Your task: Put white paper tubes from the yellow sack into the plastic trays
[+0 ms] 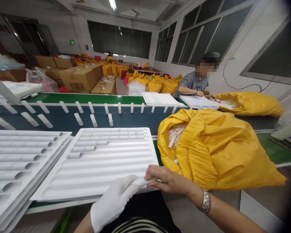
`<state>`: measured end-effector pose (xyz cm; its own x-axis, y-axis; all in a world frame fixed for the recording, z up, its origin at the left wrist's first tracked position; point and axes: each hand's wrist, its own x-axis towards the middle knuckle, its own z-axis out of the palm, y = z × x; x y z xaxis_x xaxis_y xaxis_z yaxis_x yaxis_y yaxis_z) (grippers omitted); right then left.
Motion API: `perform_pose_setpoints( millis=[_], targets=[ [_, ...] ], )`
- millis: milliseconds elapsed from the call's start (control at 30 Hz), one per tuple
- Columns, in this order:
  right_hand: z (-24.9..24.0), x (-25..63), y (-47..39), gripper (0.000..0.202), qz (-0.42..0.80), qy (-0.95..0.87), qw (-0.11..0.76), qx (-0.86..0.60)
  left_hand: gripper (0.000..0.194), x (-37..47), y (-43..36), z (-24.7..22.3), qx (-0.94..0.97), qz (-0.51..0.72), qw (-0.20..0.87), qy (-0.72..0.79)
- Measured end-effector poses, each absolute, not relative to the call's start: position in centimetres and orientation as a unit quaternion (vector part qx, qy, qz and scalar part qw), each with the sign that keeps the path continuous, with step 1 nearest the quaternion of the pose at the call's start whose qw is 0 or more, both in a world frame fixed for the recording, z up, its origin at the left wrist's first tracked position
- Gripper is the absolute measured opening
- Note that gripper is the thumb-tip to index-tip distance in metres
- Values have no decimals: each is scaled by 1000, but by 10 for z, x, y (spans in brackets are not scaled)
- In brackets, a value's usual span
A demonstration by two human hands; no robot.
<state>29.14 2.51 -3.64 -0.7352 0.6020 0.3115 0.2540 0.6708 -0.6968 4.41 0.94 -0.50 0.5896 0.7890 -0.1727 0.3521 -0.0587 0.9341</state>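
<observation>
White tube: the white tube (145, 182) is held between both hands at the near right edge of the grooved tray (106, 168); whether it touches that edge cannot be told; keeping it level and low seems wise, so that a slip would mean only a short drop
Gloved hand: the left hand (118, 194) has its fingers closed around the tube's left part, the exact grip partly hidden by the glove; light pressure should do, since fabric may slide on a smooth wall
Bare hand: the right hand (166, 179) pinches the tube's right part between thumb and fingers; bare skin probably feels the tube better, so let this hand steer while the glove steadies
Tray rows: the two far grooves are lined with tubes nearly from end to end; the next three hold shorter runs from the left, and the near grooves are bare; tubes sit neatest straight along a groove, ends meeting
Yellow sack: the yellow sack (228, 145) lies just right of the tray, loose tubes (176, 137) showing in its open mouth; the right forearm is best kept from nudging the slack cloth
</observation>
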Motion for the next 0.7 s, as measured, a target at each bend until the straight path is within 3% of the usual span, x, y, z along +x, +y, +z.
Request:
perform_pose_setpoints(
  millis=[200, 433, 633, 700],
  targets=[
    [-42, 305, 28, 21, 322, -876, 240, -268, 37, 49, 15, -17, 746, 221, 481, 404],
    [-5, 317, 63, 22, 266, -875, 315, -253, 32, 56, 52, -1, 775, 222, 412, 424],
    [-9, 318, 71, 27, 307, -873, 226, -305, 23, 78, 79, -1, 778, 229, 402, 425],
    [3, 322, 79, 42, 326, -862, 212, -326, 25, 76, 95, 2, 773, 239, 408, 424]
  ],
)
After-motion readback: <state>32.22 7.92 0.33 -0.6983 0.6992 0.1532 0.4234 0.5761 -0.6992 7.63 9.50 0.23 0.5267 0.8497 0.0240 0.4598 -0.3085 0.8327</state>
